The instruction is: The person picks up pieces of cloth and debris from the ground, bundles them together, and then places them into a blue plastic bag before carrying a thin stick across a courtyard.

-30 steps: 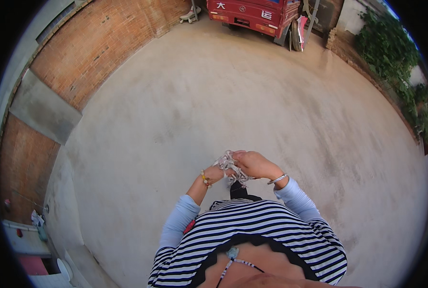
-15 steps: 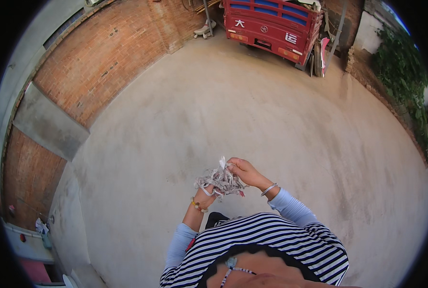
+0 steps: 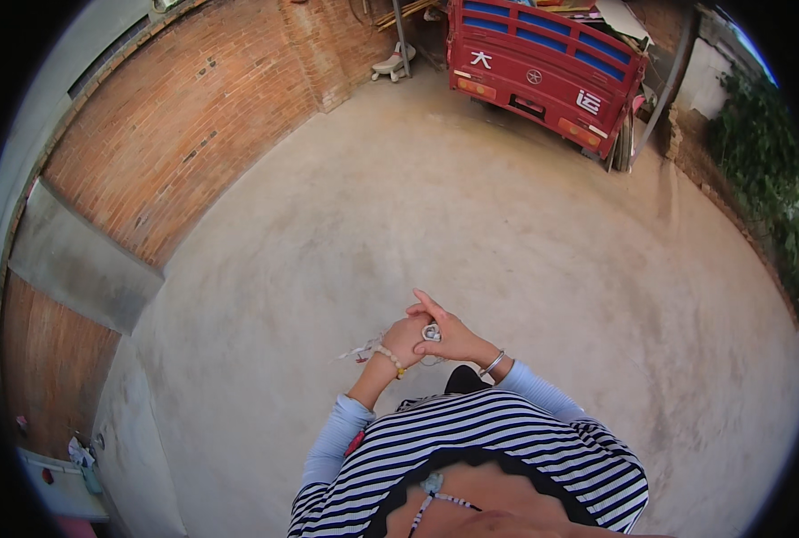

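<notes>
And there it was, a quick change in your hands! Half a second earlier the pale strips (image 3: 361, 350) had stood spread in a loose, tangled bunch with your hands apart; now your right hand (image 3: 458, 339) had come across onto your left hand (image 3: 401, 341), and most of that bunch had gone from sight. Only a few ends stuck out to the left of your left hand, with a thin loop hanging on the near side of your right. A small pale lump (image 3: 431, 333) showed by your right thumb, possibly part of the bunch. The strips looked to be bundled between your palms, high over the bare concrete floor (image 3: 283, 233). On your right hand, a finger or two stretched out to the far side, the thumb well apart from them; what they gripped, you could not tell. Your left fingers were hidden, so their grip was anyone's guess. For the work in hand, that seemed to mean gathering over spreading, with the stray ends likeliest to slip loose.
</notes>
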The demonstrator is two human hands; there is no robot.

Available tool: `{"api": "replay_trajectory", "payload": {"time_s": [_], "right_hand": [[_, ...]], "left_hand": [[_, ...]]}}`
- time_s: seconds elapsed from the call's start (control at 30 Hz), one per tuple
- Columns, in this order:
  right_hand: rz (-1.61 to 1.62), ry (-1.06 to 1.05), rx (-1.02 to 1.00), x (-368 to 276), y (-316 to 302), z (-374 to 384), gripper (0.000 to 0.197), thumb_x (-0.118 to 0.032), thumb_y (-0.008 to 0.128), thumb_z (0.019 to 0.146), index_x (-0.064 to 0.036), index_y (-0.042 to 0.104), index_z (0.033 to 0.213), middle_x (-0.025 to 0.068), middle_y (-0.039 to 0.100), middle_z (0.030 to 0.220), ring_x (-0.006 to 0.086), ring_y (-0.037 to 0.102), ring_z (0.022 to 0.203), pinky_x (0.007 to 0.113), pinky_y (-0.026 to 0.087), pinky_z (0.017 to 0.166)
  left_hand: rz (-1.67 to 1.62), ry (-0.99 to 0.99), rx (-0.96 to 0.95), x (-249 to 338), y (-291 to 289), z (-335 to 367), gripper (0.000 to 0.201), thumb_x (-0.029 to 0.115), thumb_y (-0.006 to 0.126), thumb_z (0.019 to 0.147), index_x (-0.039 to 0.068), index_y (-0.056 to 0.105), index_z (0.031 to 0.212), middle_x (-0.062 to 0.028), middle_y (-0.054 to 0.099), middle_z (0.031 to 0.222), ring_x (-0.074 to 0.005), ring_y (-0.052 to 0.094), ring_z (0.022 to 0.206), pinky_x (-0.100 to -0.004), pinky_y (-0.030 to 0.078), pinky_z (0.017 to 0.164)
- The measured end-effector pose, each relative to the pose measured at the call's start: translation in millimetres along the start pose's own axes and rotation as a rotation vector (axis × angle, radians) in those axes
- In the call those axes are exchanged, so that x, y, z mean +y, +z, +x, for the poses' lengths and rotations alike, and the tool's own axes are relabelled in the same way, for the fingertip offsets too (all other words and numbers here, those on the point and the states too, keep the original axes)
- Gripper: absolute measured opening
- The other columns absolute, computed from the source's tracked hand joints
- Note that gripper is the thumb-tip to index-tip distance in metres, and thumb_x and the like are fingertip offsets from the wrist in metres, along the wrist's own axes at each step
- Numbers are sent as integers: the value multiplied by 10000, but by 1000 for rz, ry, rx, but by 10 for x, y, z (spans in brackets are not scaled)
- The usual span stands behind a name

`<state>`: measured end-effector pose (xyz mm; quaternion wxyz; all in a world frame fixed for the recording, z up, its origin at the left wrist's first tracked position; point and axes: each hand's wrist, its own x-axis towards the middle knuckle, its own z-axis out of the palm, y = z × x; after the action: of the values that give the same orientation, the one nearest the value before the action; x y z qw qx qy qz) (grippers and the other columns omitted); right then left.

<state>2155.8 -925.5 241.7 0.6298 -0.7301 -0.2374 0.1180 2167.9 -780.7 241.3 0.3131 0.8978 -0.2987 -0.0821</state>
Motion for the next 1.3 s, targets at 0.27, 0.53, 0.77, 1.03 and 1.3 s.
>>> {"api": "replay_trajectory", "payload": {"time_s": [0.27,0.53,0.77,1.03,1.3], "right_hand": [[648,198,-123,805,-962,1686,588,-189,680,688,-70,378,1179,27,522,892,103,522,745,240,454,606],[323,256,-209,917,-2396,3980,199,-154,528,791,-76,542,974,-25,529,762,38,445,543,174,398,431],[284,309,-160,1375,-3250,5691,298,-183,510,794,-75,518,1071,-12,539,803,42,456,572,177,404,458],[173,321,-313,2126,-3970,7867,219,-187,543,769,-47,536,937,3,525,780,60,476,584,191,432,455],[122,428,-50,2310,-5002,9647,318,-337,489,820,-50,523,954,26,501,768,97,499,636,222,444,483]], "left_hand": [[-461,-239,-297,-651,-1152,1835,315,75,592,677,21,502,974,-102,571,862,-196,564,826,-306,443,720],[-411,-11,-138,-1912,-2232,3666,417,40,640,662,22,475,1045,-61,548,926,-151,541,850,-259,435,746],[-431,15,159,-3150,-2745,4824,568,42,665,654,48,419,1165,-83,498,1118,-173,512,964,-289,443,771],[-104,317,175,-4325,-3540,6809,444,78,678,624,88,536,1045,-87,521,1061,-240,528,920,-300,448,767],[18,271,102,-5556,-4318,9027,217,66,595,662,67,570,877,-79,549,874,-250,547,792,-318,457,665]]}}
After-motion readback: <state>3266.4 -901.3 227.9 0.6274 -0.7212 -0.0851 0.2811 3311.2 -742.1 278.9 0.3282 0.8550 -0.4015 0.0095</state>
